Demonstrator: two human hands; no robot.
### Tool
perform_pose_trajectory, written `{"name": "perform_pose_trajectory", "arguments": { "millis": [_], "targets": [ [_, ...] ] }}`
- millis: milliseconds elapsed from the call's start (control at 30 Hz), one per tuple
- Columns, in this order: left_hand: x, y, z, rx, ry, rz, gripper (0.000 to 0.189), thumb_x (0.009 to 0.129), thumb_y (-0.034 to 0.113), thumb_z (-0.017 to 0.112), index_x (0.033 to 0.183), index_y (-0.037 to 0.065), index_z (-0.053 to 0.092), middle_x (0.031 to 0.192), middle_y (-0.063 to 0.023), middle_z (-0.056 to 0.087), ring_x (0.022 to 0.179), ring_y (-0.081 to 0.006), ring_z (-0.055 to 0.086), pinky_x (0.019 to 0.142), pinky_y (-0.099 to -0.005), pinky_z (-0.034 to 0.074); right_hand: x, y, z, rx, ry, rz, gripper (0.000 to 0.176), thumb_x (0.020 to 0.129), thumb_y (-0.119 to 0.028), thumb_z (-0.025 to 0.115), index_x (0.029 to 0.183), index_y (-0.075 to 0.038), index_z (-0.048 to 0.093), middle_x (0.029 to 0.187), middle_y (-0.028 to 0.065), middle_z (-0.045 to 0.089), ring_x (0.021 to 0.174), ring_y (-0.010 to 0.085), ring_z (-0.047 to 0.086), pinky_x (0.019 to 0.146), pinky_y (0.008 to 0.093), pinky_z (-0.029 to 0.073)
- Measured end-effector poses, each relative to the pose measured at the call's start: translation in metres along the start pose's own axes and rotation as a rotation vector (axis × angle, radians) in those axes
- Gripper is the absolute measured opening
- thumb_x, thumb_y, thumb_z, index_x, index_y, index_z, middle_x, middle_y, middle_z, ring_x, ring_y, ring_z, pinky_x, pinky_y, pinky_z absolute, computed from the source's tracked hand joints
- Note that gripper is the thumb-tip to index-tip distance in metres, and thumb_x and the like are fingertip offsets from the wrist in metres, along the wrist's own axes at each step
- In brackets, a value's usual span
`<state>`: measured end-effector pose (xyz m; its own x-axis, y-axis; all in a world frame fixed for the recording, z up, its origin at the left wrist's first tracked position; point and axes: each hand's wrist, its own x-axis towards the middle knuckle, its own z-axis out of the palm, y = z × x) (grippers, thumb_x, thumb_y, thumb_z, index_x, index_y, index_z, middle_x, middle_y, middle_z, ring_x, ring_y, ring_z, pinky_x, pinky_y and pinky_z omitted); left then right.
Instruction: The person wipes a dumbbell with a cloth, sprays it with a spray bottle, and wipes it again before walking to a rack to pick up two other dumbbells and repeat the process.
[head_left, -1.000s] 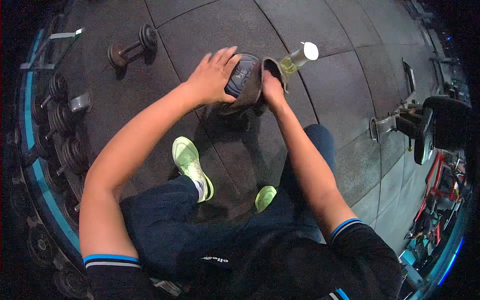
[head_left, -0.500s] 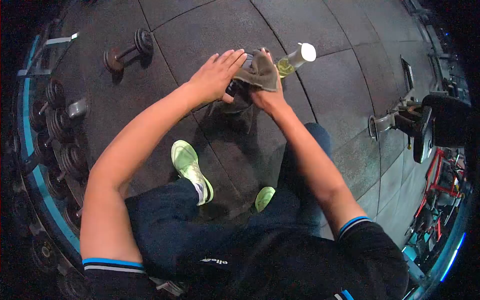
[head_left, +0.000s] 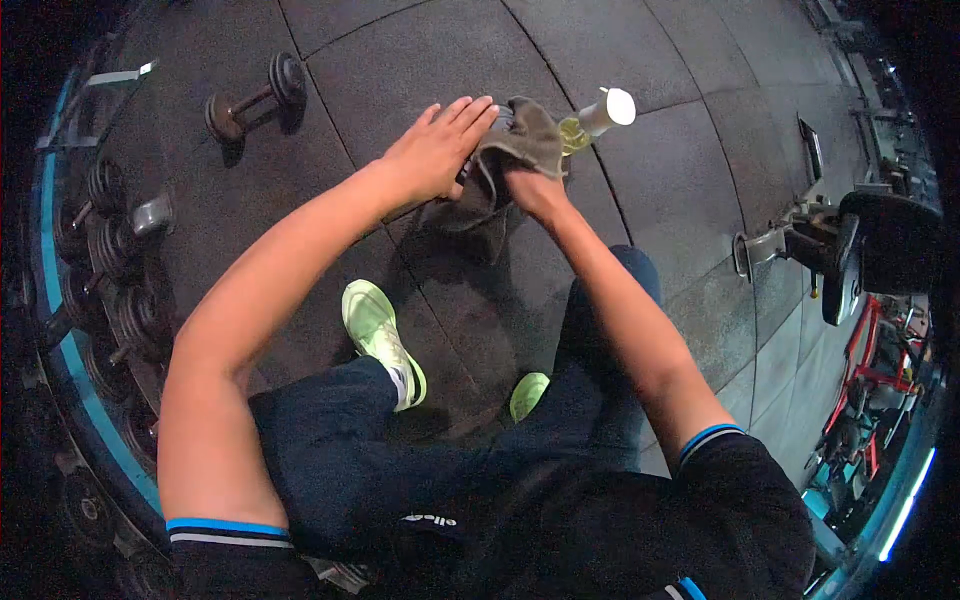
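Observation:
Over the rubber floor, a grey-brown towel [head_left: 530, 140] hangs around my right hand [head_left: 535, 190], its loose folds dropping between both hands. The cloth covers most of the fingers of that hand, which grips it. Just left of the towel is my left hand [head_left: 440, 152], palm down with the fingers stretched out side by side and the thumb apart. It rests against a dark object, partly metallic, whose shape is mostly hidden by the hand and cloth. Right behind the towel stands a clear bottle [head_left: 597, 117] with a white lid and yellowish liquid.
A dumbbell [head_left: 258, 100] lies on the floor at the upper left. More dumbbells [head_left: 120, 250] line a rack along the left edge. At the right is a padded bench machine [head_left: 850, 250], with red-framed equipment [head_left: 875, 350] beyond. My light green shoe [head_left: 375, 325] is below my hands.
My right hand and the towel have shifted slightly, and the cloth now covers the fingertips that showed before. The left hand stays nearly in place.

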<state>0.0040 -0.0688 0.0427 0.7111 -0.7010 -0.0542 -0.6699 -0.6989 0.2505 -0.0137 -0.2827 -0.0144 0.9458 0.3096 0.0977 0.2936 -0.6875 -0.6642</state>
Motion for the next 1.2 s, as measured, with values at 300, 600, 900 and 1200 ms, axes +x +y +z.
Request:
{"name": "perform_pose_trajectory", "arguments": {
  "millis": [300, 600, 900, 1200],
  "targets": [
    [-0.012, -0.006, 0.000, 0.071, -0.033, -0.035, 0.130, 0.062, 0.028, 0.093, 0.161, 0.008, 0.012, 0.168, -0.0107, 0.017, 0.153, -0.0342, 0.023, 0.121, -0.0562, 0.029, -0.063, -0.041, 0.087, 1.615, 0.469, 0.656, 0.034, 0.109, -0.027, 0.046, 0.135, -0.007, 0.056, 0.135, 0.0053, 0.061, 0.124, 0.0195, 0.058, 0.111, 0.0362, 0.044],
    [-0.025, 0.017, -0.019, 0.287, -0.096, -0.046, 0.110, 0.073, 0.035, 0.086, 0.159, 0.006, 0.024, 0.167, -0.0112, 0.023, 0.154, -0.0333, 0.021, 0.119, -0.0589, 0.030, -0.044, -0.015, 0.026, 1.481, 0.080, 0.789, 0.031, 0.100, -0.019, 0.050, 0.124, -0.007, 0.064, 0.123, 0.0075, 0.067, 0.111, 0.0210, 0.063, 0.099, 0.0373, 0.051],
    [-0.103, 0.069, -0.125, 0.013, -0.549, -0.340, 0.072, 0.092, 0.049, 0.067, 0.142, 0.000, 0.052, 0.125, -0.0233, 0.066, 0.119, -0.0397, 0.062, 0.102, -0.0488, 0.048, -0.063, 0.004, 0.058, 0.839, 0.009, 0.412, 0.030, 0.102, -0.021, 0.054, 0.126, -0.006, 0.064, 0.121, 0.0056, 0.066, 0.112, 0.0196, 0.060, 0.101, 0.0354, 0.046],
    [-0.137, 0.133, -0.167, -0.047, -0.500, -0.345, 0.072, 0.091, 0.044, 0.070, 0.145, 0.000, 0.048, 0.132, -0.0233, 0.063, 0.120, -0.0405, 0.061, 0.104, -0.0482, 0.048, -0.069, 0.015, 0.066, 0.864, -0.021, 0.327, 0.029, 0.102, -0.022, 0.056, 0.124, -0.006, 0.066, 0.118, 0.0060, 0.068, 0.109, 0.0192, 0.062, 0.095, 0.0342, 0.050]
  ]
}}
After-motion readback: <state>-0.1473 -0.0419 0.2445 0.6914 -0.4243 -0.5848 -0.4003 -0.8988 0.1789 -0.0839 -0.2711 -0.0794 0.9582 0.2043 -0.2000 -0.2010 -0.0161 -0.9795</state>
